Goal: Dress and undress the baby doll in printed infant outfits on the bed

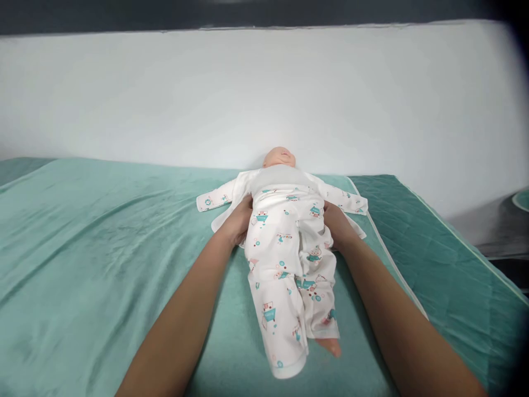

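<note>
While doll [289, 237] lies on teal bed [103, 248] | left hand [237, 220], right hand [336, 223] grip its waist | white wall [248, 94] behind

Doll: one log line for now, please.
doll: on its back, green sheet | left hand: on trousers at waist | right hand: opposite side | grip: fingers hidden

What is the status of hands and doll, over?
Left hand and right hand at waist sides of baby doll in white printed pyjamas, grip hidden. Doll on back on teal bed cover. Nothing in the way.
</note>
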Demonstrator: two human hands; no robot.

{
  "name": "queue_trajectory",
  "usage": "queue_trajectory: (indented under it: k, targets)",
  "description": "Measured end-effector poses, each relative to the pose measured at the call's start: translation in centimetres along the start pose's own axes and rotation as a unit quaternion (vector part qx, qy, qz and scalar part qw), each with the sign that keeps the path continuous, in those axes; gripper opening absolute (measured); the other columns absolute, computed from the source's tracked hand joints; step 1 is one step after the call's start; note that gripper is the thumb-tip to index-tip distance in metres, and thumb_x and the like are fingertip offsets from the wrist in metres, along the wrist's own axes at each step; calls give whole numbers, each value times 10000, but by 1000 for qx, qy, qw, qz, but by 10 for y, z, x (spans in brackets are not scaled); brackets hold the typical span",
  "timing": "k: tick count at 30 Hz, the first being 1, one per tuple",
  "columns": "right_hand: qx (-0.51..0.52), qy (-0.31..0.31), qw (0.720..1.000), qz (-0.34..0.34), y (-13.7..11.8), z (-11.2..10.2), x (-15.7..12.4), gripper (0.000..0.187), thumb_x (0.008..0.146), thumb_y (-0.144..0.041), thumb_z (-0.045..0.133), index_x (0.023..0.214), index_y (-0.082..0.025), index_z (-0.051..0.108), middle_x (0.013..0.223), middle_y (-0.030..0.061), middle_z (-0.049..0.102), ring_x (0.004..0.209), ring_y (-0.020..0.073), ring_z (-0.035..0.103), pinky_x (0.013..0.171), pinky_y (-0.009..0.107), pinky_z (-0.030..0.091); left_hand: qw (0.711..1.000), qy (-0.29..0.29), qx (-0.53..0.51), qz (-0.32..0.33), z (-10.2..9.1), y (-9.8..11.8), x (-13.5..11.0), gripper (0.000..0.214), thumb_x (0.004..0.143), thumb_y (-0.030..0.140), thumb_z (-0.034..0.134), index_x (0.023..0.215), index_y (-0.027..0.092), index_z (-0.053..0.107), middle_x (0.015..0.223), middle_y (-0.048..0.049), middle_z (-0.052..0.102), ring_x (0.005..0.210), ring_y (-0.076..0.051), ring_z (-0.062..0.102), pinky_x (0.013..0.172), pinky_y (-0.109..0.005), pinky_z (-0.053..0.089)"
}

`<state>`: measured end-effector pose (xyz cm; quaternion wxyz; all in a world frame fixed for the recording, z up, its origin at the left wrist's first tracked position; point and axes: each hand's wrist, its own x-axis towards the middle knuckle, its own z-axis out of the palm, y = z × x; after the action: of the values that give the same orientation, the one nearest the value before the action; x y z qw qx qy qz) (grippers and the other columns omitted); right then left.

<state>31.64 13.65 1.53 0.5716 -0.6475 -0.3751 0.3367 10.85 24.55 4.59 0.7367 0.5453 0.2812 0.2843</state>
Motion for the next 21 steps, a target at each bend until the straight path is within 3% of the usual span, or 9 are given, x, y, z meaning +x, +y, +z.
queue_trajectory:
  k: [3,7,10,14,21]
  targets:
    - [15,-3,1000,8,-6,3,-1,368,622,-302,770,968,-183,736,978,97,752,841,273,659,759,389,531,1000,4,-15,5,-1,-2,0,645,649,337,817,1252,234,610,1143,-82,724,1051,-279,668,898,-388,532]
    - [-20,-18,999,-36,-16,5,-4,322,643,-313,785,946,-216,739,989,116,747,983,318,645,884,428,511,999,24,-24,-9,-2,-7,1,538,713,449,757,1187,214,660,1030,-83,749,1048,-294,672,904,-412,535]
    - [-7,-64,996,-61,-18,5,-4,332,689,-346,770,1009,-268,733,1016,96,747,1087,320,622,945,422,499,1000,22,-14,-7,-2,-8,2,507,737,503,726,1129,183,691,978,-94,755,1054,-305,672,920,-420,530]
    - [36,-102,994,-35,-9,3,-1,393,716,-383,731,1081,-239,711,1031,57,751,1062,297,649,925,422,525,999,48,0,5,3,-5,-1,513,696,474,758,1109,176,700,1013,-83,757,1058,-299,670,942,-417,525]
    - [-85,-2,994,-73,-4,3,3,213,688,-376,670,790,-199,731,917,84,762,983,337,660,830,409,526,998,58,-23,11,8,-8,1,457,707,509,724,1035,190,729,972,-79,759,1001,-299,688,881,-424,556]
